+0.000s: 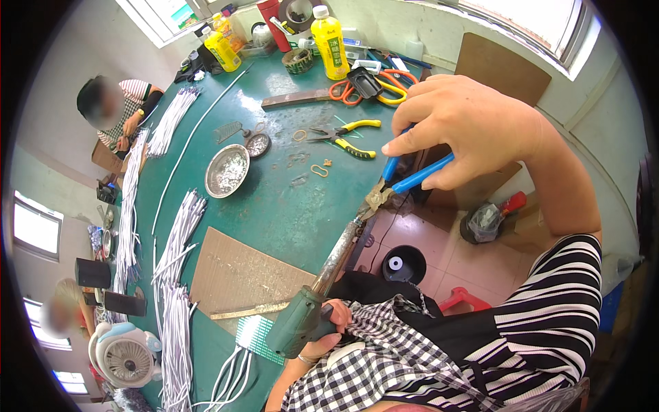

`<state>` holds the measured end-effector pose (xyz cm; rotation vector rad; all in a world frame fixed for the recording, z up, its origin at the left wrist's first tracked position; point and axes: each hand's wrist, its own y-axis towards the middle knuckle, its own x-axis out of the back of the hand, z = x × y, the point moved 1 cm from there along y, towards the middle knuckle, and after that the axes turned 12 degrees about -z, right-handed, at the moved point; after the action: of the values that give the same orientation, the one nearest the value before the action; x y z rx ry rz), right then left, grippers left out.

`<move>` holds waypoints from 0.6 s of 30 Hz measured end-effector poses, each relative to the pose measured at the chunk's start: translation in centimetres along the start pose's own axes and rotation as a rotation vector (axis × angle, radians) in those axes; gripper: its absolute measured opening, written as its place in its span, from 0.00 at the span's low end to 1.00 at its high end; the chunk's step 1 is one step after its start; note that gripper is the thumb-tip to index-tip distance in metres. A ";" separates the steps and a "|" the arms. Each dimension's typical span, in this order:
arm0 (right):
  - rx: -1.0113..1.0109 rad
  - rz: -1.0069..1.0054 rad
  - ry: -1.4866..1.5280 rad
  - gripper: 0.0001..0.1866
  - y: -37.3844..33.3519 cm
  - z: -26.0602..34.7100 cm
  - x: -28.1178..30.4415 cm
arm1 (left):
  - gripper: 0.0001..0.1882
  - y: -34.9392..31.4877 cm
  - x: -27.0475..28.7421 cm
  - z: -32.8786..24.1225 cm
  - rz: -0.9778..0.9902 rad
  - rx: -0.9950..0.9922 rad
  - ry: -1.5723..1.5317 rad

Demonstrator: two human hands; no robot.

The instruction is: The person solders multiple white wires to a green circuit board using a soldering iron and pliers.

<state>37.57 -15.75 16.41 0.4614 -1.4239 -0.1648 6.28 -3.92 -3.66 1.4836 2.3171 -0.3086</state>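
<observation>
My left hand (328, 329) grips the green handle of a soldering iron (305, 312), whose metal barrel (340, 250) points up and away over the green table (274, 206). My right hand (467, 130) is closed on blue-handled pliers (401, 180). The pliers' jaws (374, 200) clamp the tip end of the iron's barrel. Both tools hang above the table's right edge, over my lap.
Bundles of white cables (180, 233) lie along the left of the table, beside a cardboard sheet (240, 271) and a metal dish (227, 170). Yellow-handled pliers (343, 137), orange scissors (357, 89) and yellow bottles (329, 41) stand further off. A person (120, 106) sits across the table. A small fan (123, 353) stands lower left.
</observation>
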 end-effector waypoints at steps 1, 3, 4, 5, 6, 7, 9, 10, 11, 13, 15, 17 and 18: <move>-0.003 0.008 0.001 0.21 0.1 0.0 0.1 | 0.15 0.0 0.0 0.0 -0.009 -0.002 0.002; -0.008 0.017 0.002 0.21 0.2 -0.1 0.2 | 0.15 0.0 -0.2 0.0 -0.011 0.001 0.005; -0.007 0.022 0.001 0.21 0.2 -0.1 0.2 | 0.15 0.0 -0.2 -0.1 -0.014 0.002 0.008; -0.005 0.028 0.001 0.21 0.2 -0.1 0.2 | 0.15 0.0 -0.2 -0.1 -0.013 0.003 0.008; -0.006 0.027 0.001 0.21 0.2 -0.2 0.2 | 0.15 0.1 -0.2 -0.1 -0.008 0.009 0.015; -0.014 0.033 0.000 0.21 0.2 -0.2 0.2 | 0.15 0.1 -0.2 -0.1 -0.002 0.016 0.022; -0.022 0.038 -0.001 0.21 0.2 -0.2 0.2 | 0.15 0.1 -0.3 -0.1 -0.008 0.023 0.027; -0.032 0.051 -0.004 0.21 0.2 -0.2 0.1 | 0.15 0.1 -0.3 -0.2 -0.014 0.029 0.032; -0.041 0.064 -0.008 0.21 0.2 -0.3 0.1 | 0.15 0.2 -0.3 -0.2 -0.013 0.030 0.033; -0.044 0.065 -0.007 0.21 0.2 -0.3 0.1 | 0.15 0.2 -0.3 -0.2 -0.018 0.036 0.026; -0.045 0.065 -0.007 0.21 0.3 -0.3 0.1 | 0.15 0.3 -0.2 -0.1 -0.009 0.029 0.026; -0.035 0.053 -0.016 0.23 0.4 -0.1 0.3 | 0.15 0.2 -0.1 0.0 -0.002 0.019 0.025; -0.025 0.050 -0.016 0.23 0.4 -0.3 0.2 | 0.15 0.1 -0.1 0.1 -0.032 0.011 -0.023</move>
<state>37.81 -15.45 16.75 0.4039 -1.4466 -0.1462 6.47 -4.02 -3.69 1.4419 2.3269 -0.3463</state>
